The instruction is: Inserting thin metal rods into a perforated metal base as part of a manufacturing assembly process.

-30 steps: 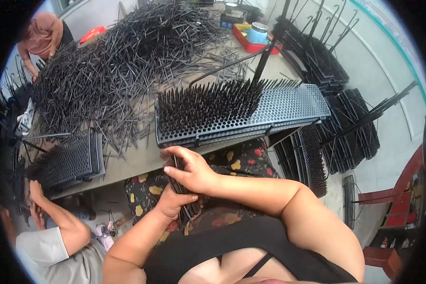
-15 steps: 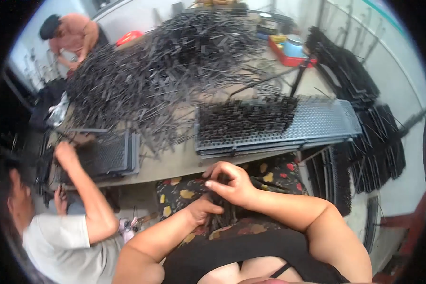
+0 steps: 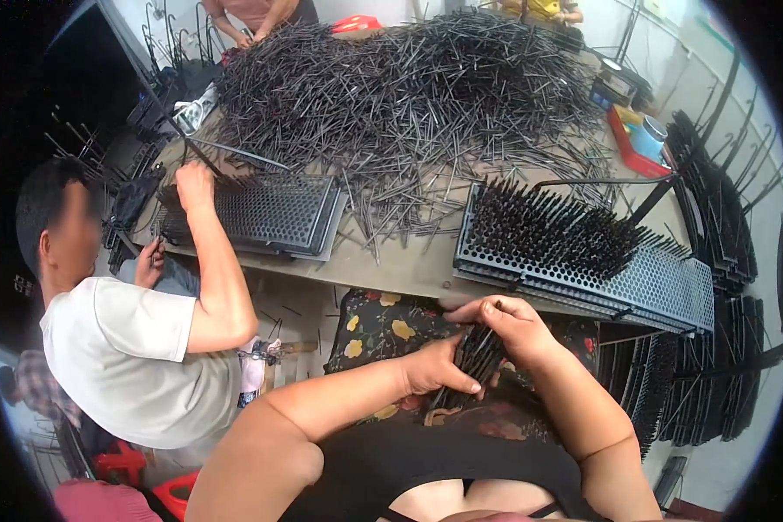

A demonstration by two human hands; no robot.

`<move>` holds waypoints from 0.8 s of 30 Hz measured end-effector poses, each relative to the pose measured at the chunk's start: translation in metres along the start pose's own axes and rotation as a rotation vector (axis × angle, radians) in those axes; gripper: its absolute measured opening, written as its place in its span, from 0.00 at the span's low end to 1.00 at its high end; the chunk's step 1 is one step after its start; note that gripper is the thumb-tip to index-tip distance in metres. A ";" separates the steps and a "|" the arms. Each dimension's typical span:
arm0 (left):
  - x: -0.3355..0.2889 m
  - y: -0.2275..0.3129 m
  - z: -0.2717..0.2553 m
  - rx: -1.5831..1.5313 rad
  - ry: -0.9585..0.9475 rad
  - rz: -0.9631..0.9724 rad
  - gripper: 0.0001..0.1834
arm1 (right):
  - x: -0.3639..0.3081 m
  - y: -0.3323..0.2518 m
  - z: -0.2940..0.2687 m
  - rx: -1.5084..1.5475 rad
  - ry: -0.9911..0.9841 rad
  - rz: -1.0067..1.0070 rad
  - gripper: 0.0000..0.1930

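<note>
The left hand (image 3: pixel 433 367) had its grip closed round a bundle of thin dark sticks (image 3: pixel 477 352), held in front of the body above a floral cloth (image 3: pixel 396 326). The right hand (image 3: pixel 518 331) curled at the bundle's upper end, fingers blurred; whether its grip pinched any stick could not be told. Just beyond, on the desk (image 3: pixel 391 271), lay a perforated rack (image 3: pixel 674 277), part-filled with upright sticks. Farther back spread a large heap of loose sticks (image 3: pixel 409 104); leftward, a co-worker (image 3: pixel 139 357) reached toward another rack (image 3: pixel 278 207).
</note>
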State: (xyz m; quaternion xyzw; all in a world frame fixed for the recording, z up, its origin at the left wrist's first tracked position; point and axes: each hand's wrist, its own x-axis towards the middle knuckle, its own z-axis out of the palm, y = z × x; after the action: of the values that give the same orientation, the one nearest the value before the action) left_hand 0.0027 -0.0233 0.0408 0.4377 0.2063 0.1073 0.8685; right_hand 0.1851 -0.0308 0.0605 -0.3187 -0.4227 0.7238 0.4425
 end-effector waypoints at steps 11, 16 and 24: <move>0.005 -0.012 -0.005 -0.146 -0.045 -0.064 0.29 | -0.006 -0.037 -0.016 0.507 0.541 -0.252 0.21; 0.003 -0.009 -0.015 -0.202 0.196 0.220 0.18 | -0.018 -0.041 -0.035 0.641 0.553 -0.181 0.20; 0.019 -0.010 0.003 0.248 0.485 0.212 0.31 | -0.007 0.050 0.008 0.440 0.599 0.048 0.23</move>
State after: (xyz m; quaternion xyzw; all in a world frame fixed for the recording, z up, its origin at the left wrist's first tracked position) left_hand 0.0208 -0.0240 0.0294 0.5212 0.3728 0.2728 0.7176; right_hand 0.1626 -0.0524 0.0196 -0.4235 -0.1013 0.6821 0.5874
